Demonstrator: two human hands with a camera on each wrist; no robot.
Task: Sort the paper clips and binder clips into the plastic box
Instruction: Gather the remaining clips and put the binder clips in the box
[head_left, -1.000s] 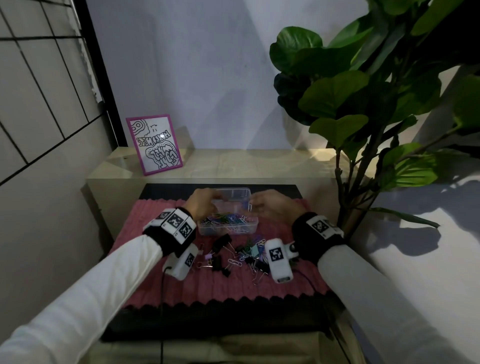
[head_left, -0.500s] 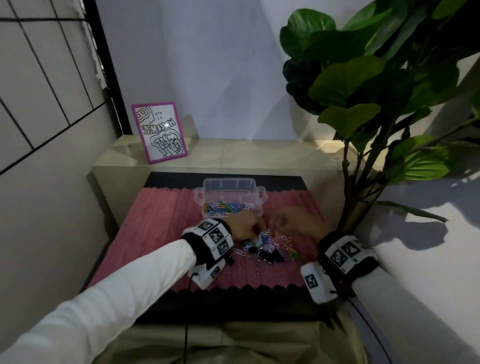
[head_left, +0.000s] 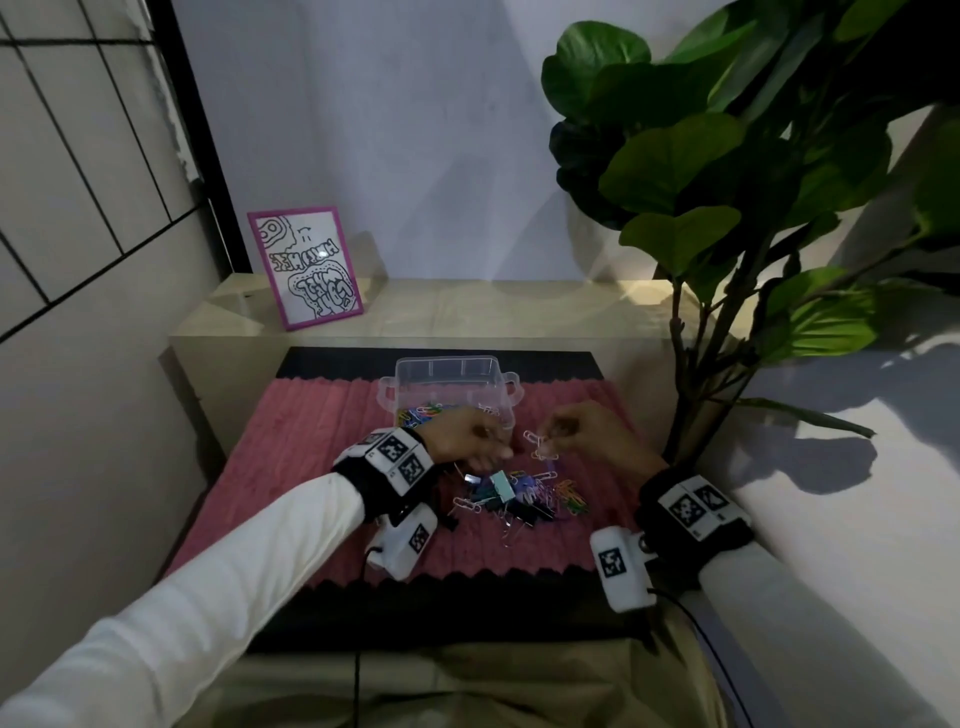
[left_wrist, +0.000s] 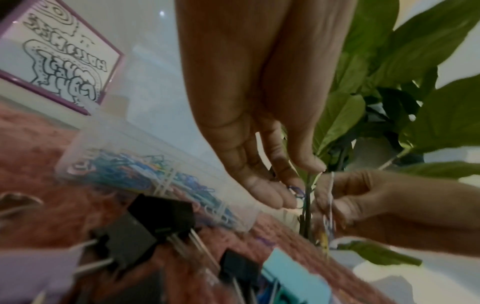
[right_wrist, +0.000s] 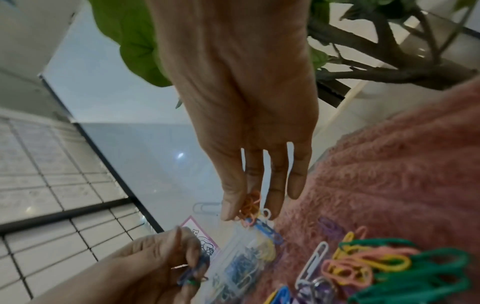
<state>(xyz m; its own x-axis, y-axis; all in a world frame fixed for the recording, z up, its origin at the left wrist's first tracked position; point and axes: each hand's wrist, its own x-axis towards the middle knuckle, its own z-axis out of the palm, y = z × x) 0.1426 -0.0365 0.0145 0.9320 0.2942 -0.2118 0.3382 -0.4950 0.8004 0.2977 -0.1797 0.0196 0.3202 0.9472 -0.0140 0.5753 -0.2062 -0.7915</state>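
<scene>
Both hands hold paper clips above the near pile (head_left: 519, 493): the left hand (head_left: 467, 441) pinches a few dark ones, the right hand (head_left: 582, 431) a tangled bunch. Best carry them over the box (head_left: 447, 379) before letting go. The box's near part already holds paper clips; binder clips (left_wrist: 145, 226) lie outside.

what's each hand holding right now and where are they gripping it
Both hands pinch paper clips at the fingertips: the left hand a few bluish clips, the right hand a small tangled bunch.
</scene>
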